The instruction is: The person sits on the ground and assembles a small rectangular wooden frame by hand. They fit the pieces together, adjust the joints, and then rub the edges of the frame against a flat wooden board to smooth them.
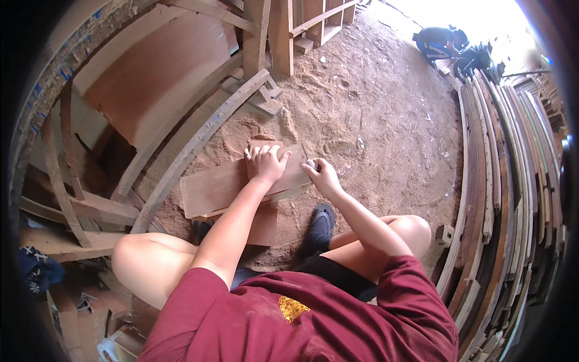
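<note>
A flat wooden board (pixel 217 184) lies across a wooden piece (pixel 263 226) in front of my knees, low over the ground. My left hand (pixel 265 163) rests on the board's top face, fingers stretched toward the far edge and thumb apart. At the board's right end, my right hand (pixel 322 176) is closed in a pinch. A small pale bit shows at its fingertips, too small to name. Beyond my left fingers, a short wooden piece (pixel 258 143) shows at the board's far edge.
Curved wooden frames (pixel 199 142) stand on the left, near a large brown panel (pixel 154 72). Long planks (pixel 476 181) are stacked along the right. A person (pixel 437 43) crouches at the far right. Sawdust covers the ground (pixel 386 120). A small wood block (pixel 444 235) lies by my right knee.
</note>
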The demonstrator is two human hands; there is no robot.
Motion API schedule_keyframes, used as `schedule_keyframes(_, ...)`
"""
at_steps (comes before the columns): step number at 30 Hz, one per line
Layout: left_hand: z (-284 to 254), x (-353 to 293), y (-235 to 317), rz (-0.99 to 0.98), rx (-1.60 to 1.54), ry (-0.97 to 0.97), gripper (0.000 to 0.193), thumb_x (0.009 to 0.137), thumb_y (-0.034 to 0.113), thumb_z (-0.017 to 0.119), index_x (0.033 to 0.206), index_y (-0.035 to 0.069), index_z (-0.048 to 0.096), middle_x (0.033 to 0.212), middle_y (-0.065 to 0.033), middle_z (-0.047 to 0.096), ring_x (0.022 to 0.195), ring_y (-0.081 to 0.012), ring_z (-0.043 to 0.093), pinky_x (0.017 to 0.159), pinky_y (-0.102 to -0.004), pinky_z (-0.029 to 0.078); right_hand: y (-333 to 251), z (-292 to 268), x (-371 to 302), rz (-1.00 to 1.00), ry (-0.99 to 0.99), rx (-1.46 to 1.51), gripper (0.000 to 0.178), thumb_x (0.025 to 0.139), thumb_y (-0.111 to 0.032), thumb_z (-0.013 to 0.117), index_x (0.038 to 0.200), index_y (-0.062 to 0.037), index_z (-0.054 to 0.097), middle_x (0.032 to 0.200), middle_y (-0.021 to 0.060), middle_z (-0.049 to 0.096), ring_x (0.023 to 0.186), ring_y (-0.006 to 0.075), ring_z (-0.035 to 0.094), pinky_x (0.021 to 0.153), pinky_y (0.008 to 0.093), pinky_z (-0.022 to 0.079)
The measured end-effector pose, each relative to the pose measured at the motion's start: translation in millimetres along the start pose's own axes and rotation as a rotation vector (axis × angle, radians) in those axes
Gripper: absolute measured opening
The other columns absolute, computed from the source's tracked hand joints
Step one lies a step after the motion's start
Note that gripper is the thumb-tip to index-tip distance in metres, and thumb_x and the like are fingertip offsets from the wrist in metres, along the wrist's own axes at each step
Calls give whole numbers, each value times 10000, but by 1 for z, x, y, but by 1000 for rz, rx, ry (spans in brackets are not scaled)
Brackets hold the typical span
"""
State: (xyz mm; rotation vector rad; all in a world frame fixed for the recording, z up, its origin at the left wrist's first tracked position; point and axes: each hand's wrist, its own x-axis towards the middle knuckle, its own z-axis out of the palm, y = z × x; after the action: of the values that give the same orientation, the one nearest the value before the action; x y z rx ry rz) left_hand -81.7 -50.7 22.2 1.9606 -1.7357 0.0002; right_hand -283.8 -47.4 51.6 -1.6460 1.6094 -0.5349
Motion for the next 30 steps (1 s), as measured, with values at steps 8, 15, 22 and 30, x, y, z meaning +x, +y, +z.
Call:
schedule_keyframes(8,-32,7,14,-73,-54,-291,490,943,588,578,1064,134,714,1094,-117,737,1101,-309,658,1015,-512,417,19,10,6,4,120,136,295,1008,-283,653,984,1,579,798,100,640,750,157,558,674,348,465)
schedule_keyframes(15,-32,9,17,-52,-55,-292,493,940,593,586,1061,134,720,1079,-102,740,1081,-297,667,998,-495,433,24,29,62,-17,285,101,376,1035,-355,566,1005,17,524,912,218,613,833,280,557,791,446,468)
schedule_keyframes(22,-32,9,15,-69,-68,-284,517,940,605,585,1083,128,724,1072,-98,739,1084,-288,664,1007,-498,425,-7,17,68,78,160,111,458,1045,-423,519,1153,22,534,1138,310,643,1077,437,622,918,489,469)
schedule_keyframes(30,-28,5,14,-61,-50,-257,513,942,601,589,1091,130,729,1073,-104,737,1081,-279,665,1000,-496,428,14,9,21,96,100,-117,452,1043,-416,490,1145,23,530,1154,338,634,1088,500,597,939,534,456)
